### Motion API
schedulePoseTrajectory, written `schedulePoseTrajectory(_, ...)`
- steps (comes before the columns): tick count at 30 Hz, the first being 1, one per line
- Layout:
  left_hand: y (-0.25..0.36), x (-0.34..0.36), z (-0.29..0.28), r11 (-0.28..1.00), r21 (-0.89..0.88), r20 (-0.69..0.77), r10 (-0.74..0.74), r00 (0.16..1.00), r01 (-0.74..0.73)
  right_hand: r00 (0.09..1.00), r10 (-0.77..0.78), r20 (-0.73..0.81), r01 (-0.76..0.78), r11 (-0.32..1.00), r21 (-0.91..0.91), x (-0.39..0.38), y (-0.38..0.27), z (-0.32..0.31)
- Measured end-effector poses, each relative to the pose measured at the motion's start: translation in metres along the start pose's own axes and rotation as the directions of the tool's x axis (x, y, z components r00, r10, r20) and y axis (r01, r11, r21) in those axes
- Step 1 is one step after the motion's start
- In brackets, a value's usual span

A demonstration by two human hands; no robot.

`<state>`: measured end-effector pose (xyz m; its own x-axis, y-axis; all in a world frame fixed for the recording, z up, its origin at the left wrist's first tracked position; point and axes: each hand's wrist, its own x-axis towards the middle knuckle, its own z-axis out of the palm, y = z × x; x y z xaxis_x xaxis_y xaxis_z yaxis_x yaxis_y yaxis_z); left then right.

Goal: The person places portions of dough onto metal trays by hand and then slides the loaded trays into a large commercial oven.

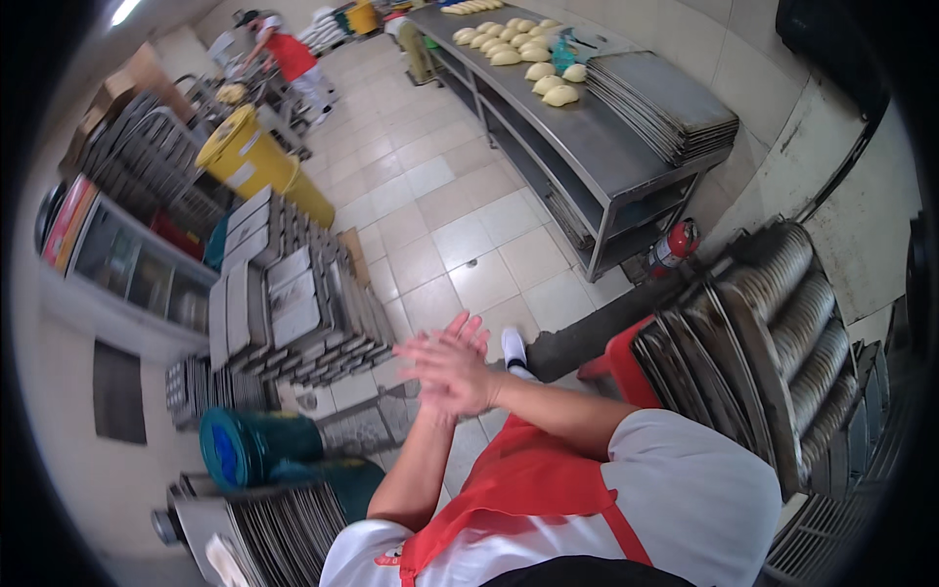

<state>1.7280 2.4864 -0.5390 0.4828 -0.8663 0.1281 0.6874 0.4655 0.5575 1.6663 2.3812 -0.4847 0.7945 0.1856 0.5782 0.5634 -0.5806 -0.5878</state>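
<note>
In front of my red apron (518,479), my two hands meet, crossed one over the other. My right hand (448,375) lies over the left, its fingers stretched out to the left and slightly blurred. Part of my left hand (471,334) is hidden beneath it, and its spread fingers show past the far side. Nothing is seen in either hand.
A steel table (626,147) at the far right bears dough pieces (504,57) and stacked trays (665,93). Close on my right are racked baking pans (773,333) and a fire extinguisher (675,245). Stacked pans (293,303) and a green bin (259,445) stand left. A co-worker (290,59) bends far off.
</note>
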Motion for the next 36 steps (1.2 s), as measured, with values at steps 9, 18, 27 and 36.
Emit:
schedulePoseTrajectory(9, 0.121, 0.338, 0.019, 0.799, 0.559, 0.001, -0.265, 0.964, 0.219, 0.289, 0.718, -0.634, -0.917, 0.397, 0.032, 0.022, 0.386, -0.195)
schedulePoseTrajectory(18, 0.107, 0.737, -0.084, -0.036, 0.982, 0.164, -0.330, 0.930, -0.186, -0.172, 0.573, -0.801, -0.965, 0.065, 0.253, 0.157, 0.552, -0.380)
schedulePoseTrajectory(27, 0.014, 0.944, -0.087, -0.151, 0.860, 0.297, -0.628, 0.719, -0.487, -0.510, 0.601, -0.615, -0.860, -0.378, 0.343, 0.200, 0.634, -0.445)
schedulePoseTrajectory(36, 0.036, 0.947, -0.073, 0.180, 0.876, 0.452, -0.632, 0.630, -0.448, 0.043, 0.848, -0.529, -0.964, 0.174, 0.200, 0.145, 0.490, -0.469)
